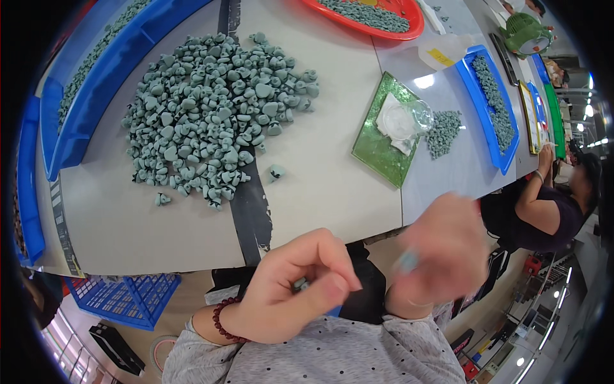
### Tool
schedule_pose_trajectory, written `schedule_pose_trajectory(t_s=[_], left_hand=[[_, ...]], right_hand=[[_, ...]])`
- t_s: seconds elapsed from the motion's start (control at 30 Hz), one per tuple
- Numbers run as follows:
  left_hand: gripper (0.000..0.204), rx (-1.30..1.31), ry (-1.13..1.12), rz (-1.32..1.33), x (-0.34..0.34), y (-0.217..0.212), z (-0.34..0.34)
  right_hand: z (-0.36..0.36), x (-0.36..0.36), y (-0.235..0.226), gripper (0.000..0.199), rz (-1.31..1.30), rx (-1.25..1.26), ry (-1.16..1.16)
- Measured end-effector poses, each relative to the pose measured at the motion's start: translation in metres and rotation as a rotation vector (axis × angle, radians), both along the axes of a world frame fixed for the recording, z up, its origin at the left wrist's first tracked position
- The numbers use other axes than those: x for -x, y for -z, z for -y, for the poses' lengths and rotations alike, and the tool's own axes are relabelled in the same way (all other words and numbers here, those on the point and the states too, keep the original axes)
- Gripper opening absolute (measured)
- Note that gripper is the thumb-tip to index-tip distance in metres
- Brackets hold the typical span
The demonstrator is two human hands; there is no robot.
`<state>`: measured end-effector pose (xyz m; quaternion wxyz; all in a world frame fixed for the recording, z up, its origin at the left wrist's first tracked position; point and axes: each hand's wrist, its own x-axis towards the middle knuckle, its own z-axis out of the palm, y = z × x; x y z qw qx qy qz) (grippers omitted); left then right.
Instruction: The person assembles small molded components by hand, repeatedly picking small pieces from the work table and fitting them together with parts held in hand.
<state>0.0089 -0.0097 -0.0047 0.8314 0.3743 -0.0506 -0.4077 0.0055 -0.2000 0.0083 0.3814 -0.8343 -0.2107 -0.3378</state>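
My left hand [291,288], with a dark red bead bracelet on its wrist, is curled closed above the table's front edge. Inside its palm a bit of small grey-green parts [299,283] shows between fingers and thumb. To its right, my right hand [444,246] is smeared by motion, its fingers bent inward. A small pale green-blue part [408,260] shows at its fingertips, too blurred to make out its shape. Beyond the left hand lies a big heap of small grey-green molded parts [204,115]. One loose part [276,171] lies just right of the heap.
A shallow clear dish [419,115] sits on a green board [377,147], beside a small pile of tiny parts [442,134]. Blue trays [465,64] and a red basin [409,25] hold more. A blue crate [121,297] stands below the table; another person [556,205] sits at right.
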Motion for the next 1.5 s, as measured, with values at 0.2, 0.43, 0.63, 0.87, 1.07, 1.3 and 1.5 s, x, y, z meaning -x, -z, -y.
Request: schedule_pose_trajectory(t_s=[0.2, 0.43, 0.63, 0.87, 1.07, 1.3, 1.5], left_hand=[[0.015, 0.258, -0.035, -0.341, 0.001, -0.004, 0.009], [0.009, 0.304, 0.032, -0.418, -0.005, -0.006, 0.006], [0.035, 0.357, 0.173, -0.143, -0.007, 0.005, -0.008], [0.038, 0.194, -0.035, -0.059, -0.004, -0.004, -0.002], [0.031, 0.189, -0.039, -0.110, -0.006, -0.004, -0.005], [0.014, 0.039, -0.269, 0.242, 0.003, 0.003, -0.002], [0.011, -0.445, -0.281, 0.904, -0.004, -0.010, 0.009]], right_hand=[[0.157, -0.022, 0.016, 0.018, -0.026, 0.012, 0.950], [0.152, -0.026, 0.018, 0.015, -0.117, -0.023, 0.854], [0.100, -0.030, 0.015, 0.007, -0.378, 0.182, 0.584], [0.106, -0.028, 0.014, 0.008, -0.346, 0.320, 0.571], [0.101, -0.027, 0.018, 0.009, -0.341, 0.264, 0.593], [0.088, -0.020, 0.010, 0.008, -0.151, 0.295, 0.660], [0.004, 0.018, -0.009, 0.021, -0.052, 0.175, 0.116]])
